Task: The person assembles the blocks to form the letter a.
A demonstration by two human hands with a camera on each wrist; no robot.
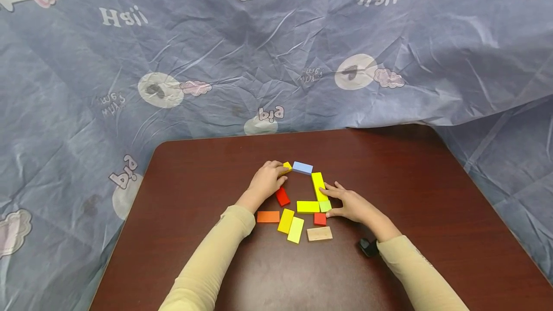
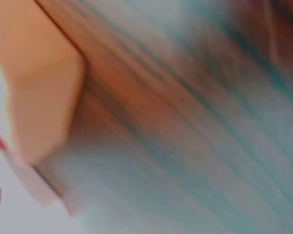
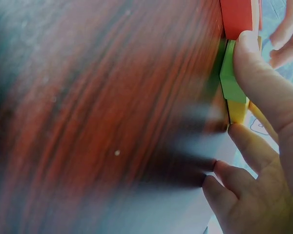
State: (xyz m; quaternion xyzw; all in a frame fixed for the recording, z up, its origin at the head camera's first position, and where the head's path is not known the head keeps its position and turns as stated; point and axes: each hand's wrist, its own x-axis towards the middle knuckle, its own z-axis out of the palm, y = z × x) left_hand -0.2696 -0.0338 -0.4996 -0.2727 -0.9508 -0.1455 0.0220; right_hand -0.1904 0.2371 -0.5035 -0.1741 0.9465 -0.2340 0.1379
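Note:
In the head view my left hand [image 1: 266,180] pinches a yellow block [image 1: 287,165] between thumb and forefinger, partly covering it. Its tip lies beside a blue block [image 1: 302,167]. Just below that hand is a red block [image 1: 282,196]. My right hand [image 1: 355,204] has its fingers spread along the outer side of the row. Its forefinger touches a long yellow block [image 1: 318,186]. In the right wrist view its thumb [image 3: 254,73] rests against the green block [image 3: 233,73], near a small red block [image 3: 237,19]. An orange block's end [image 2: 44,107] looms large in the left wrist view.
Nearer me on the brown table [image 1: 345,282] lie an orange block [image 1: 268,216], a yellow block [image 1: 285,221], a pale yellow block [image 1: 295,230] and a plain wood block [image 1: 319,233]. Another yellow block [image 1: 307,207] meets the green one. A patterned cloth [image 1: 242,61] hangs behind.

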